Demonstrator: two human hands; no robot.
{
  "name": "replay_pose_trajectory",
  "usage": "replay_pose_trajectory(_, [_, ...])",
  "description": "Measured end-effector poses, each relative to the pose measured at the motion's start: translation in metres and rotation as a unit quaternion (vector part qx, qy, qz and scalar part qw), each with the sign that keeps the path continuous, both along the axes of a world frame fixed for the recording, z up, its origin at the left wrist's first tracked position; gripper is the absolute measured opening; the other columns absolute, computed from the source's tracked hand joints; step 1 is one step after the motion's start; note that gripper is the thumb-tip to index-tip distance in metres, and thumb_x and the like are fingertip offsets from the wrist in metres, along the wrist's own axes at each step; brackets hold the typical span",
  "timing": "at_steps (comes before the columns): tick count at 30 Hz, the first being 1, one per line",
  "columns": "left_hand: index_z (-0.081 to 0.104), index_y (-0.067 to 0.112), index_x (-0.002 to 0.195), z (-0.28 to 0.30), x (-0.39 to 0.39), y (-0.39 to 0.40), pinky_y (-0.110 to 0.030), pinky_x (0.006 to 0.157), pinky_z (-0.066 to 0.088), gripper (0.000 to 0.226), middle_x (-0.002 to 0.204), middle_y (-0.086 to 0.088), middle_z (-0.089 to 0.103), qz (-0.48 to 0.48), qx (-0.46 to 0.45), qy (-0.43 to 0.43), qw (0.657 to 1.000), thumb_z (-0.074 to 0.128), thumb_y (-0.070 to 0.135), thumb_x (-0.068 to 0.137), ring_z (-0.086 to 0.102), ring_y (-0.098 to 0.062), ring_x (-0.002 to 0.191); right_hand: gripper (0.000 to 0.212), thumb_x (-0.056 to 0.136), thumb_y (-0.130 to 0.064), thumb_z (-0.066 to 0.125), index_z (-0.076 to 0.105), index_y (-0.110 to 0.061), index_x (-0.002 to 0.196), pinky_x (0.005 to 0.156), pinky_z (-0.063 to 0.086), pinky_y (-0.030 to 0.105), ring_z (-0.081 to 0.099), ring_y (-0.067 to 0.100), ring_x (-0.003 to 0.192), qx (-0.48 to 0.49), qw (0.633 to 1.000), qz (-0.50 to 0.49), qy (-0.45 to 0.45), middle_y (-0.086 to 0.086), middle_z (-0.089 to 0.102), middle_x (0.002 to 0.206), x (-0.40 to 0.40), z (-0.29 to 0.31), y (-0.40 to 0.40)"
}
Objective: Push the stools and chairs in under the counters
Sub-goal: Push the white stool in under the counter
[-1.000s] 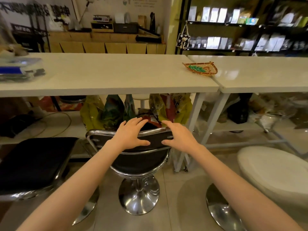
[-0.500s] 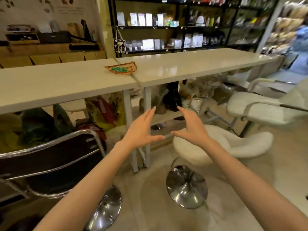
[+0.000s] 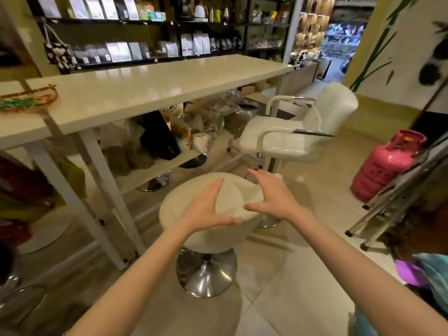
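Note:
A round white stool (image 3: 225,192) on a chrome pedestal base (image 3: 206,275) stands on the floor in front of the long white counter (image 3: 157,86), outside its edge. My left hand (image 3: 206,209) and my right hand (image 3: 271,195) hover over the stool's near rim, fingers spread, holding nothing; whether they touch the seat I cannot tell. Further right a white armchair stool (image 3: 298,134) with chrome arm rails stands near the counter's far end, turned partly sideways. The rim of a black stool (image 3: 21,294) shows at the lower left.
Bags and sacks (image 3: 155,141) fill the shelf under the counter. A woven basket (image 3: 29,100) lies on the counter at left. A pink gas cylinder (image 3: 385,163) and folded metal legs (image 3: 397,192) stand to the right. Shelves of packets (image 3: 135,47) line the back wall.
My hands let go of the black chair's backrest and swung right with my view. They now hover open over the round white stool, which has come to the centre.

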State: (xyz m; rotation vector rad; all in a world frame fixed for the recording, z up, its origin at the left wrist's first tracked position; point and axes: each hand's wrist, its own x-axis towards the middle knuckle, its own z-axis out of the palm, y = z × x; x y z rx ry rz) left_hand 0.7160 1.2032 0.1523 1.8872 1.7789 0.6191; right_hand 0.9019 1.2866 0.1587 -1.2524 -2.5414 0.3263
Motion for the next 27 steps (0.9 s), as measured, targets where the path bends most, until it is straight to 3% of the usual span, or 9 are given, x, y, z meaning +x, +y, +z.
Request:
replay_pose_trajectory(4, [0.005,0.012,0.149,-0.023,0.024,0.032,-0.029,0.113,0.014,0.114,0.157,-0.004,0.007,-0.026,-0.07,0.008,0.997,0.076,0.048,0.068,0.011,-0.017,0.143,0.104,0.055,-0.055,0.064,0.026,-0.017,0.144,0.112,0.019,0.038,0.02,0.024,0.14,-0.03,0.999,0.019,-0.04,0.004,0.032,0.149,0.021,-0.026,0.034])
replay_pose_trajectory(11, [0.011,0.01,0.148,-0.07,0.044,0.091,-0.032,0.113,0.023,0.116,0.155,-0.007,0.02,-0.026,-0.122,0.063,0.99,0.072,0.062,0.063,0.023,-0.02,0.14,0.107,0.064,-0.044,0.077,0.014,-0.02,0.147,0.116,0.007,0.043,0.003,0.021,0.143,-0.055,0.975,0.074,-0.201,0.004,0.012,0.156,0.039,-0.06,0.107])
replay_pose_trajectory(18, [0.012,0.013,0.146,-0.095,0.068,0.124,-0.037,0.097,0.043,0.106,0.141,-0.009,0.044,0.019,-0.159,0.118,0.98,0.066,0.062,0.069,0.046,-0.024,0.124,0.108,0.06,-0.044,0.078,0.017,-0.022,0.146,0.116,0.004,0.044,0.007,0.022,0.142,-0.026,0.953,0.181,-0.243,0.004,0.018,0.154,0.033,-0.083,0.152])
replay_pose_trajectory(23, [0.036,0.019,0.132,-0.106,0.078,0.134,-0.033,0.08,0.044,0.082,0.122,-0.007,0.058,0.056,-0.199,0.138,0.969,0.064,0.058,0.065,0.055,-0.027,0.108,0.105,0.063,-0.043,0.077,0.018,-0.021,0.146,0.113,0.001,0.044,0.014,0.021,0.141,-0.026,0.926,0.246,-0.285,0.004,0.024,0.152,0.039,-0.098,0.175])
replay_pose_trajectory(27, [0.041,0.015,0.121,-0.106,0.104,0.137,-0.034,0.085,0.041,0.068,0.115,-0.007,0.057,0.133,-0.19,0.221,0.947,0.064,0.052,0.068,0.054,-0.027,0.108,0.092,0.066,-0.045,0.072,0.027,-0.018,0.142,0.111,0.009,0.042,0.027,0.022,0.134,0.014,0.916,0.313,-0.251,0.005,0.036,0.144,0.048,-0.107,0.186])
